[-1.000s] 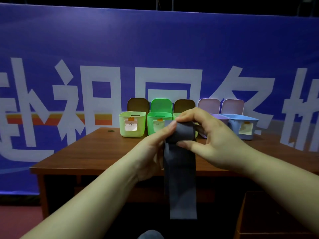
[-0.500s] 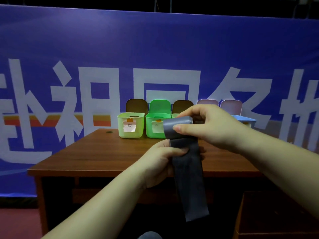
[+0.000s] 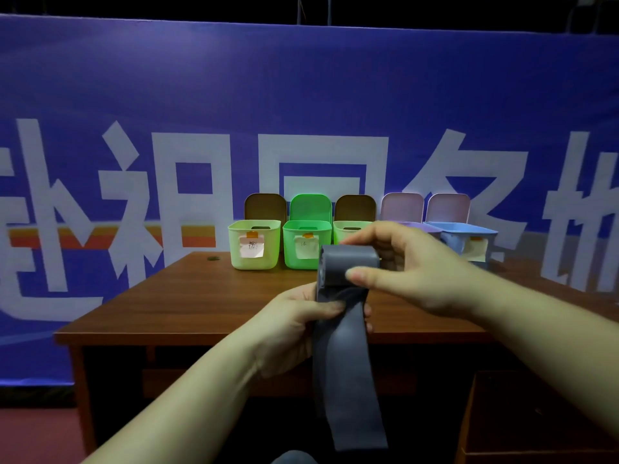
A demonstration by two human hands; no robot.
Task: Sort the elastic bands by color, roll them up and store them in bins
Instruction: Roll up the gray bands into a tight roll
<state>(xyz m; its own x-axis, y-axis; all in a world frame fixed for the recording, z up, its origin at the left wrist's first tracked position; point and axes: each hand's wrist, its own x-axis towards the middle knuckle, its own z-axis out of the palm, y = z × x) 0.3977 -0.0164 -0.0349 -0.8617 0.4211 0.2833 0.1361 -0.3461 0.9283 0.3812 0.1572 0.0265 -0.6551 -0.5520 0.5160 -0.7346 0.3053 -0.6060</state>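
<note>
Head view: a grey elastic band (image 3: 348, 346), half rolled at the top with its tail hanging, is held above the near edge of the wooden table (image 3: 201, 303). Bare tabletop lies before the far bins (image 3: 254, 244). The right hand (image 3: 412, 272) pinches the roll; the left hand (image 3: 294, 326) grips the strip below.

Grey elastic band (image 3: 346, 373), 2 pale green bins (image 3: 254, 244), bright green bin (image 3: 306, 244), blue bin (image 3: 469, 242), brown table (image 3: 201, 296)

Blue banner (image 3: 301, 95) behind a brown wooden table (image 3: 201, 306), reddish floor (image 3: 33, 433)
</note>
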